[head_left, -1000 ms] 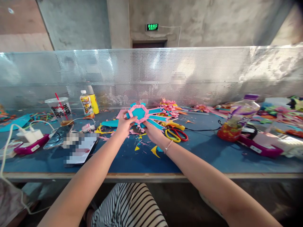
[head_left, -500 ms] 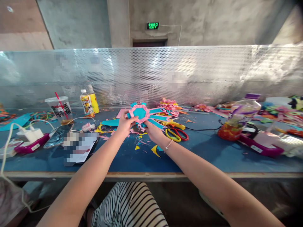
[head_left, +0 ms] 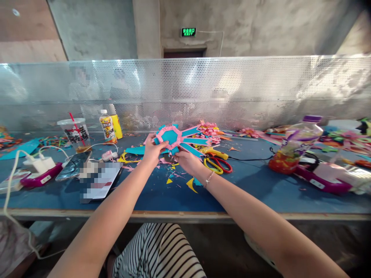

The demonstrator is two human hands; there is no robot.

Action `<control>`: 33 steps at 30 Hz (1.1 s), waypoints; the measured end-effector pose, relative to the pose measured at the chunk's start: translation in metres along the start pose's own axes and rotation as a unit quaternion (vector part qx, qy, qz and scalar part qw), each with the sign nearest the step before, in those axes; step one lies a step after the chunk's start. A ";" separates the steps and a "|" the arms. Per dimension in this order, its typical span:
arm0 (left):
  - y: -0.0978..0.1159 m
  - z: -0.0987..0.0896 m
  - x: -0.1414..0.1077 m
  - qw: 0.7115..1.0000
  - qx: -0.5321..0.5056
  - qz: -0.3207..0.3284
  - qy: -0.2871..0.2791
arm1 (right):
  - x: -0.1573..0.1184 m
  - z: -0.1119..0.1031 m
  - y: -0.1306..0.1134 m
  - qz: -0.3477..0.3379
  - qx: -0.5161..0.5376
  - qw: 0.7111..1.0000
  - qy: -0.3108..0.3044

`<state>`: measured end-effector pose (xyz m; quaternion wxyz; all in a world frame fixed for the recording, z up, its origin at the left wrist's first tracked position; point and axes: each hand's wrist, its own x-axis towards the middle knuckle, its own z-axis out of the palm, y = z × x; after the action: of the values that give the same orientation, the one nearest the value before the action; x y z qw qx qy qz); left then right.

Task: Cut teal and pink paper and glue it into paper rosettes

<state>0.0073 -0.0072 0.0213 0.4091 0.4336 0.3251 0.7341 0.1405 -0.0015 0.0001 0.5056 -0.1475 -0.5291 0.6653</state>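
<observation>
Between my two hands, above the blue table, is a paper craft piece (head_left: 170, 138) with a blue centre, a folded pink ring around it and blue-and-pink strips fanning out to the right. My left hand (head_left: 152, 149) grips its left and lower edge, thumb on the front. My right hand (head_left: 187, 159) pinches it at the lower right, close to the strips; some of those fingers are hidden behind the paper. Scissors with yellow and red handles (head_left: 214, 166) lie just right of my right hand, near a yellow corded tool (head_left: 216, 153). Yellow paper scraps (head_left: 191, 185) lie below.
A phone (head_left: 106, 181), a purple power strip (head_left: 43, 175), a cup with a red straw (head_left: 74, 133) and a drink bottle (head_left: 107, 127) stand left. At right is a purple-capped bottle (head_left: 298, 144). A perforated metal screen (head_left: 179, 85) runs behind the table.
The paper piece has turned slightly in my hands, its strips tilting a little more downward and its ring facing me more fully. Both hands keep their hold.
</observation>
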 end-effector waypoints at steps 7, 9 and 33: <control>0.000 -0.002 0.001 1.000 0.013 0.012 -0.008 | 0.000 -0.004 -0.003 0.034 0.032 0.999 -0.023; -0.001 -0.002 0.001 1.000 0.018 0.014 -0.008 | 0.000 -0.005 -0.003 0.039 0.025 0.999 -0.020; 0.000 -0.004 0.003 0.998 0.055 0.021 -0.003 | 0.002 -0.007 -0.006 -0.007 0.001 0.996 0.093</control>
<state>0.0026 -0.0053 0.0204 0.3700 0.4642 0.3545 0.7224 0.1477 0.0040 0.0030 0.5578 -0.2048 -0.4804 0.6451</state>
